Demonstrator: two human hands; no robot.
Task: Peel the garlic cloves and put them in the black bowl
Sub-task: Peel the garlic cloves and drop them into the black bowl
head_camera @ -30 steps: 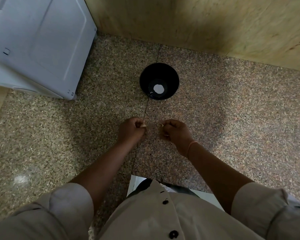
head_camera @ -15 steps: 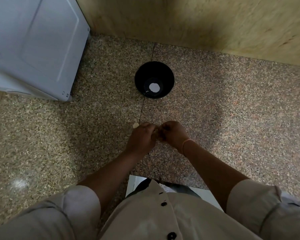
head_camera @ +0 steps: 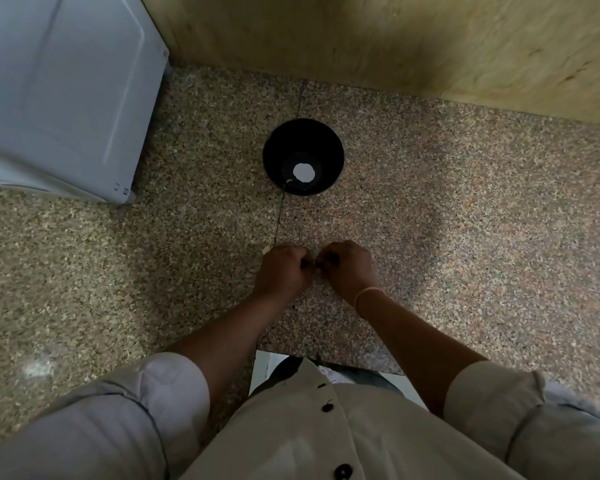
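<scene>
Drawn together since before, left hand (head_camera: 284, 273) and right hand (head_camera: 351, 270) pinch a garlic clove (head_camera: 315, 267) between curled fingers (head_camera: 330, 255).

A speckled granite counter (head_camera: 465, 237), crossed by a thin seam, carries an upright black bowl (head_camera: 278, 150) on that seam, near the wooden wall (head_camera: 395, 39). A pale grey appliance (head_camera: 66, 98) stands at the far left. A loose garlic clove (head_camera: 266, 250) lies beside the seam, well short of the bowl.

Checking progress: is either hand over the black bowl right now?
No: left hand and right hand pinch a garlic clove well short of the black bowl.
</scene>
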